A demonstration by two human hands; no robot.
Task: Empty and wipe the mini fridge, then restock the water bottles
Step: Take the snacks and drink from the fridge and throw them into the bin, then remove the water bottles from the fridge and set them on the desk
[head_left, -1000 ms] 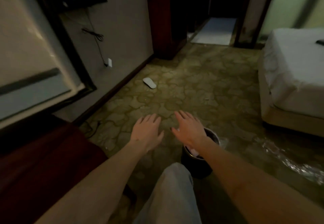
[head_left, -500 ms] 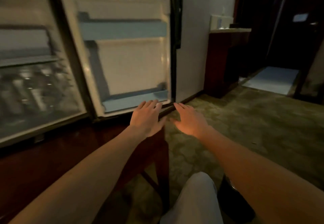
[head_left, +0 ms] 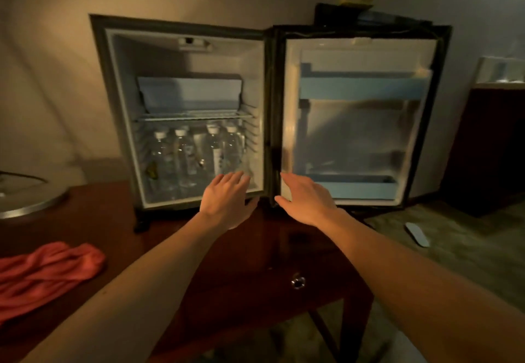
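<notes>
A black mini fridge (head_left: pixel 113 112) stands on a dark wooden table (head_left: pixel 238 266), its door (head_left: pixel 358 124) swung wide to the right. Several clear water bottles (head_left: pixel 184 158) with white caps stand on the fridge floor under a wire shelf (head_left: pixel 193 116). My left hand (head_left: pixel 227 200) hovers at the fridge's lower front edge, fingers apart, holding nothing. My right hand (head_left: pixel 306 197) is stretched out in front of the door's lower hinge side, also with nothing in it. A red cloth (head_left: pixel 48 269) lies crumpled on the table at the left.
A round metal lamp base or tray (head_left: pixel 28 195) sits at the table's far left. A dark cabinet (head_left: pixel 494 146) stands right of the fridge door. A white slipper (head_left: pixel 416 233) lies on the carpet beside the table. The table front has a metal drawer knob (head_left: pixel 298 282).
My view has swung left from the carpet and waste bin to face the open fridge. Both hands stay outstretched and have come up close to the fridge opening.
</notes>
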